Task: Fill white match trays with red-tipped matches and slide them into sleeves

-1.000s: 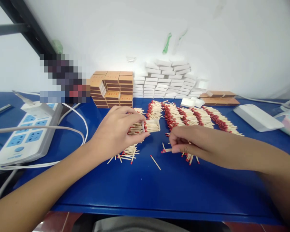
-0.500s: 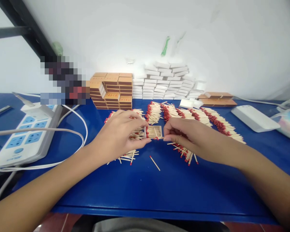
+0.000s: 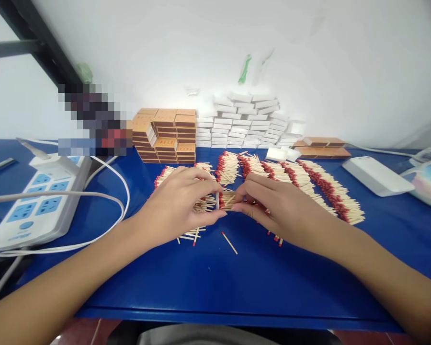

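Note:
A small white matchbox tray (image 3: 217, 201) filled with red-tipped matches (image 3: 228, 197) is held between my hands above the table. My left hand (image 3: 181, 199) grips its left end, thumb below and fingers above. At the right end, my right hand (image 3: 269, 199) has thumb and fingertips closed around the tray and its matches; they cover that end. Loose matches (image 3: 205, 203) lie in a heap behind and beside my left hand. A single match (image 3: 230, 243) rests on the blue table in front of the tray.
Rows of matches (image 3: 326, 187) spread behind my right hand. Brown matchboxes (image 3: 165, 136) and white trays (image 3: 237, 124) are stacked along the wall. A power strip (image 3: 45, 201) with white cables lies left; a white rectangular device (image 3: 379, 176) sits right.
My right hand has moved left, and its fingertips now cover the tray's right end. My left hand keeps its hold, almost unmoved.

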Motion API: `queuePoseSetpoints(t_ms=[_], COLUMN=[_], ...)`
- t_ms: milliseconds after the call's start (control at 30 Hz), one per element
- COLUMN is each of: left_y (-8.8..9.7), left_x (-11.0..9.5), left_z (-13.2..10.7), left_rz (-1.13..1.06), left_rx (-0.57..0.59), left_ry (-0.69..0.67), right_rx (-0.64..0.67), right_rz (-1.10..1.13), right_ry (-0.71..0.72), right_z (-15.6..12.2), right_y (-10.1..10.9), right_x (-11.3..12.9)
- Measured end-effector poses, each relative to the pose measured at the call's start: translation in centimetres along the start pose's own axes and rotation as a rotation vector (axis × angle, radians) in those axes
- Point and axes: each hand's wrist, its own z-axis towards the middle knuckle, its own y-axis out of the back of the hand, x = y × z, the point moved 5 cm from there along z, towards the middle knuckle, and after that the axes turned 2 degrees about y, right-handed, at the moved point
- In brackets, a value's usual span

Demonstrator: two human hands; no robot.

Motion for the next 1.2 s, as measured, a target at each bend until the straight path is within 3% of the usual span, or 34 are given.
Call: queuePoseSetpoints(t_ms=[200, 433, 600, 767, 867, 1000, 1200], left_y=[0.0, -0.1, -0.2, -0.1, 0.3, 0.6, 0.3], left_x=[-0.1, 0.0, 0.0, 0.6, 1.2, 1.5, 1.3], left_z=[0.0, -0.1, 0.0, -0.1, -0.1, 0.0, 0.0], left_rz=[0.005, -0.010, -0.011, 0.079, 0.138, 0.151, 0.148], left_rx=[-0.007, -0.013, 0.005, -0.029, -0.094, -0.093, -0.105], left_ry=[0.006, -0.005, 0.001, 0.036, 0.102, 0.158, 0.126], right_rx=[-0.080, -0.047, -0.004, -0.029, 0.094, 0.293, 0.341], right_rz=[-0.032, -0.048, -0.047, -0.003, 0.042, 0.010, -0.004], right_ry=[0.053, 0.065, 0.029, -0.051, -0.131, -0.184, -0.266], right_z=[0.0, 0.0, 0.0, -0.3, -0.9, -1.8, -1.9], right_y=[0.6, 0.3, 0.0, 1.1, 0.8, -1.0, -2.8], right_x=[0.5, 0.3, 0.1, -0.1, 0.4, 2.0, 3.4])
